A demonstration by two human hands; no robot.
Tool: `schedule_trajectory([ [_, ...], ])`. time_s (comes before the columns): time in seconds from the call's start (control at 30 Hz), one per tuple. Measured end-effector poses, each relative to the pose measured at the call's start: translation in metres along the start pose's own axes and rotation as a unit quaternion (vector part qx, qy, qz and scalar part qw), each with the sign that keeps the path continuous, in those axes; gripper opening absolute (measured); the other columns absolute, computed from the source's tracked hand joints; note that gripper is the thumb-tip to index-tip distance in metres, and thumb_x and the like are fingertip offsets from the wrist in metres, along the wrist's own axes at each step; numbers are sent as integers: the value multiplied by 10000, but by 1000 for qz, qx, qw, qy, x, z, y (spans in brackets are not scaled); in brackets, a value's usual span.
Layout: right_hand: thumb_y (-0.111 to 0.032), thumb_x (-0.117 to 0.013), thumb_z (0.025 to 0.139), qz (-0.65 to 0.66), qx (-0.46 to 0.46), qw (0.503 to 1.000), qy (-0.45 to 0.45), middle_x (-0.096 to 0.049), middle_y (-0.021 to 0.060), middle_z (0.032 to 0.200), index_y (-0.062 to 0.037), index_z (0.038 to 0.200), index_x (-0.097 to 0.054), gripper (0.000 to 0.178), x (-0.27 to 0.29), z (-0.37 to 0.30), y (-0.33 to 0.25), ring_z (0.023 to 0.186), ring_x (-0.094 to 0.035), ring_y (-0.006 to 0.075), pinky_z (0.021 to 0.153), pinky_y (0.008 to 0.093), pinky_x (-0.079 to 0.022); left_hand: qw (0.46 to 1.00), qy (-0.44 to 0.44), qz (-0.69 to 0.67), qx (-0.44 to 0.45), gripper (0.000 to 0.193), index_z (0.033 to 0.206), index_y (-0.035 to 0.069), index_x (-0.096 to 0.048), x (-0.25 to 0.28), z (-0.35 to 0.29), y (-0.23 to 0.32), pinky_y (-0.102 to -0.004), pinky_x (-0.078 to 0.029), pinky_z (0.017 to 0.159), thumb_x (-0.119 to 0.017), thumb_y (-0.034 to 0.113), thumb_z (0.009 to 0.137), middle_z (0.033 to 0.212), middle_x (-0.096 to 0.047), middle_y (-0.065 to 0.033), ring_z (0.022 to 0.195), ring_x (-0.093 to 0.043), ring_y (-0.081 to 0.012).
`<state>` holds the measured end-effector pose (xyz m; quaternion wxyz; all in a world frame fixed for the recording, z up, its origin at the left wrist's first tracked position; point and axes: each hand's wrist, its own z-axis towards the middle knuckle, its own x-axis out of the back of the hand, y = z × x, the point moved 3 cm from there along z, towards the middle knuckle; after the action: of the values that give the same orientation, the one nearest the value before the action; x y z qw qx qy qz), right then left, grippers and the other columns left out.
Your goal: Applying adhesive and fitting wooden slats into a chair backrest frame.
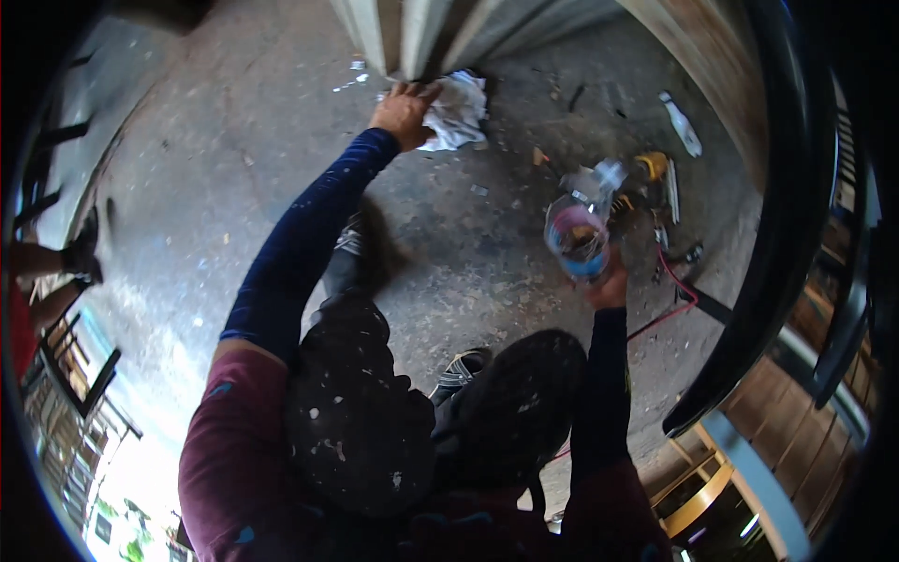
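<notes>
My left hand reaches out to the floor at the top middle, its fingers bent over a crumpled white cloth. The cloth lies against the foot of some pale upright slats. At the right, my right hand is wrapped round the lower side of a clear plastic container. Its round opening faces up, with pinkish and blue colour on the walls and something brownish inside that I cannot make out. Another clear plastic piece shows just beyond the container.
A yellow tool lies on the floor past my right hand, with a white bottle farther off. A red cord runs near a dark curved frame. Another person's legs show at the far left. Small scraps dot the concrete floor.
</notes>
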<state>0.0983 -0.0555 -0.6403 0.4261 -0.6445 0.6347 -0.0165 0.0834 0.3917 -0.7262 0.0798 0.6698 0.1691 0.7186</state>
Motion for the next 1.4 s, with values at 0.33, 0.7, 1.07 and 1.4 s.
schedule_trajectory([
  [0.33,-643,-397,991,-24,185,982,-9,-635,153,1311,-58,1426,-478,734,29,-35,-1,1120,-646,345,701,490,-552,978,-202,-44,16,363,1150,85,-693,-57,22,42,-419,-568,839,-694,181,800,1162,-661,-171,1008,-671,-333],
  [0.7,-373,-798,844,-435,171,871,154,-700,96,1144,6,1289,-605,616,-90,92,-58,917,-692,163,621,331,-586,966,-9,-163,-202,455,1242,81,-647,-49,-89,91,-441,-415,1112,-642,51,788,1407,-548,-171,1318,-495,-377],
  [1.07,-330,-863,709,-826,408,389,13,-636,139,1177,-71,1214,-663,602,-266,134,-71,1073,-628,364,899,452,-515,978,146,-144,31,440,1269,55,-628,-10,-162,0,-449,-455,1069,-603,14,831,1380,-548,-195,1278,-499,-391],
  [1.4,-209,-878,675,-823,454,338,-53,-644,111,1173,-57,1179,-679,563,-309,108,-96,1106,-606,336,951,414,-497,969,160,-168,91,441,1249,33,-629,-14,-168,-14,-445,-460,1059,-592,16,811,1361,-559,-197,1246,-511,-399],
])
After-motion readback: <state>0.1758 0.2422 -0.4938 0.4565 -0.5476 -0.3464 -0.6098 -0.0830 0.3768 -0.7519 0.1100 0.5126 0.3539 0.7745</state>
